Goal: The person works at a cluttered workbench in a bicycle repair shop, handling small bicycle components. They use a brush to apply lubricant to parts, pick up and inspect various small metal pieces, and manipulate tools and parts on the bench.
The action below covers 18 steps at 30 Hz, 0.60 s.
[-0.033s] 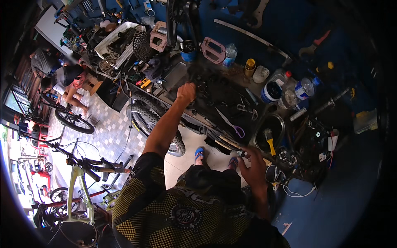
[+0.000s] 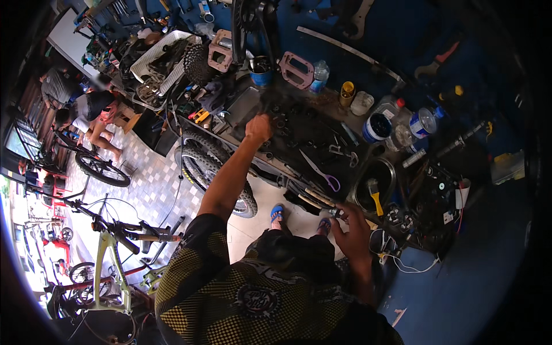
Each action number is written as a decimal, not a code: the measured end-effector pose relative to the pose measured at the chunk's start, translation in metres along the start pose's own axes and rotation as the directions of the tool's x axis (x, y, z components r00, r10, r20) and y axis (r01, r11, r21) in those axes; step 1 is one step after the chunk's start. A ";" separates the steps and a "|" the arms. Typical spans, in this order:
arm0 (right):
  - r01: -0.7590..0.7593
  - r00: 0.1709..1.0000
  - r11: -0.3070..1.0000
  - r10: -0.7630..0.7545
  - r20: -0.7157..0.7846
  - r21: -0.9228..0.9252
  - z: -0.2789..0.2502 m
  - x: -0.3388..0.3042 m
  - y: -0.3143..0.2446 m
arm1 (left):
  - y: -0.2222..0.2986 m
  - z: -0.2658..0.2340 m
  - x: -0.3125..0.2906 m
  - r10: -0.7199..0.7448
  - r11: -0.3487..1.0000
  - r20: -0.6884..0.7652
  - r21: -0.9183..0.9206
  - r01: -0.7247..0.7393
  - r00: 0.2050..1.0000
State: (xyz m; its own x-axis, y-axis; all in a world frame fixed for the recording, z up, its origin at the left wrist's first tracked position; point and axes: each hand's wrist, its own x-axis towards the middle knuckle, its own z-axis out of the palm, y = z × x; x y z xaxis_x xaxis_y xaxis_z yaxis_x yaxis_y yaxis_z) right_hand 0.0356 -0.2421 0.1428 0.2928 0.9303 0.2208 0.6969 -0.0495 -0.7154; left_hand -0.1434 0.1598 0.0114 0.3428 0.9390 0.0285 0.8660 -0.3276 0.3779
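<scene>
My left hand (image 2: 259,127) is closed in a fist over the dark workbench mat (image 2: 305,138), among small black parts. Whatever its fingers hold, if anything, is hidden. At the bench's near edge, my right hand (image 2: 353,233) has its thumb apart from its bent fingers. A small greyish thing lies by those fingertips, too unclear to name. Scissors (image 2: 319,171) with purple handles rest on the mat between the two hands. Beyond my right hand, a yellow-handled brush (image 2: 375,197) stands in a round dark pan (image 2: 393,183).
Behind the mat are a blue tub (image 2: 377,127), a yellow can (image 2: 347,94) and a pink pedal (image 2: 296,70). A white basket (image 2: 150,64) of parts sits far left. Bicycle wheels (image 2: 198,158) lean below the bench; a green bike frame (image 2: 105,259) and a person (image 2: 95,109) are at left.
</scene>
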 end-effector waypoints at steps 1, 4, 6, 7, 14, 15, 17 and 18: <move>0.007 1.000 1.000 -0.006 -0.028 0.021 0.003 0.002 -0.001 | 0.008 -0.006 -0.004 -0.022 0.992 -0.090 -0.126 0.011 0.996; -0.033 0.996 0.999 0.036 -0.079 0.043 0.005 0.008 -0.008 | 0.025 -0.051 -0.043 0.008 0.530 0.257 -0.821 0.214 0.966; -0.051 0.994 0.992 0.061 -0.089 0.112 0.006 0.018 -0.014 | 0.035 -0.088 -0.089 0.180 0.032 0.430 -0.901 0.432 0.885; -0.019 0.996 0.992 0.030 -0.089 0.127 0.007 0.025 -0.018 | 0.042 -0.095 -0.112 0.208 -0.083 0.418 -0.893 0.442 0.884; 0.200 0.974 0.962 -0.176 -0.139 0.184 0.025 0.081 -0.055 | 0.067 -0.105 -0.183 0.395 -0.233 0.316 -0.874 0.427 0.862; 0.240 0.966 0.958 -0.218 -0.143 0.159 0.028 0.086 -0.058 | 0.069 -0.107 -0.187 0.382 -0.217 0.318 -0.882 0.419 0.868; 0.317 0.943 0.942 -0.300 -0.147 0.110 0.035 0.094 -0.062 | 0.070 -0.111 -0.193 0.355 -0.181 0.322 -0.897 0.403 0.877; 0.337 0.935 0.935 -0.319 -0.153 0.112 0.038 0.096 -0.064 | 0.069 -0.115 -0.195 0.357 -0.157 0.323 -0.904 0.398 0.876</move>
State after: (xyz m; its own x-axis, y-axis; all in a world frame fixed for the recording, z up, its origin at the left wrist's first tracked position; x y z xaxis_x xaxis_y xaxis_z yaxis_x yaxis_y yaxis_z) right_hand -0.0057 -0.1359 0.1840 0.1518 0.8301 0.5365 0.6771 0.3081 -0.6683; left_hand -0.1919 -0.0335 0.1382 0.7276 0.6717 -0.1392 -0.3291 0.5199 0.7883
